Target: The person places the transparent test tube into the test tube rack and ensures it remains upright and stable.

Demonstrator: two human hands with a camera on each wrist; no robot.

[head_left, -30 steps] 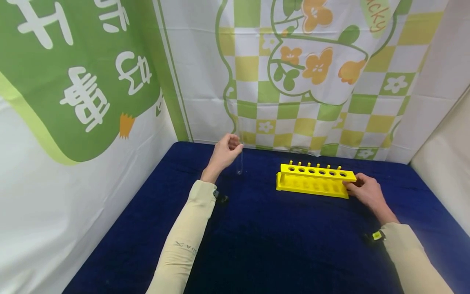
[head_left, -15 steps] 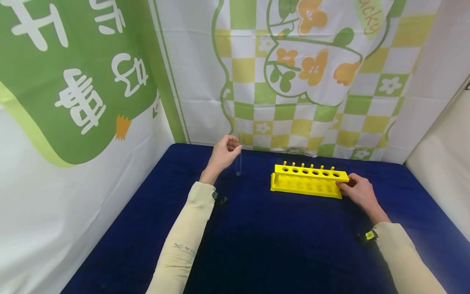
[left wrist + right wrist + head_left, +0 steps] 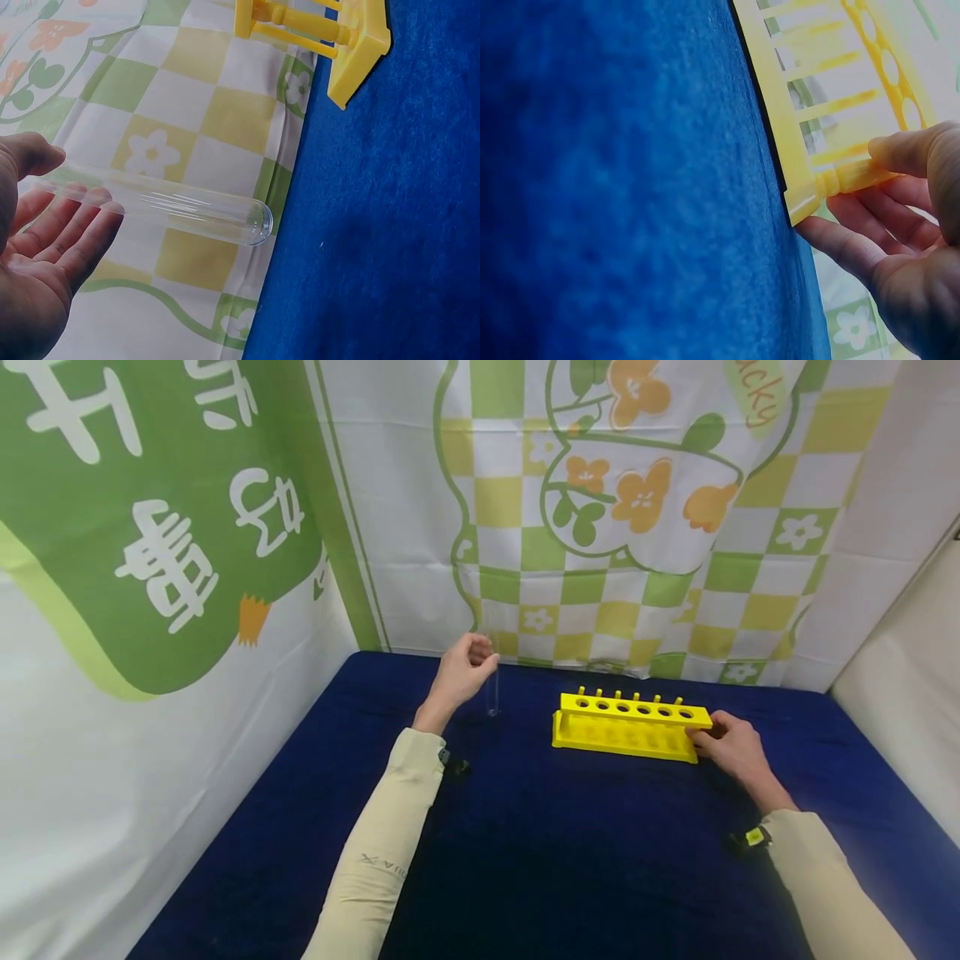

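A clear glass test tube [image 3: 492,693] hangs upright with its rounded end down, in front of the patterned backdrop. My left hand [image 3: 461,670] pinches it higher up between thumb and fingers. Seen from the left wrist, the test tube [image 3: 202,210] looks see-through, with no visible contents. To its right stands a yellow test tube rack [image 3: 622,747] with a row of round holes and several pegs along the back. My right hand [image 3: 733,747] grips the rack's right end; in the right wrist view its thumb [image 3: 904,152] lies on the end post. No tubes show in the rack.
A dark blue cloth [image 3: 525,843] covers the table. Behind it hangs a checked, flowered curtain [image 3: 585,585] close to the test tube. A green and white printed sheet [image 3: 247,727] closes off the left side, and a pale sheet [image 3: 907,652] the right.
The head view has shifted slightly. My left hand and the test tube have drifted a little to the right. My right hand keeps its grip on the rack, which looks unmoved.
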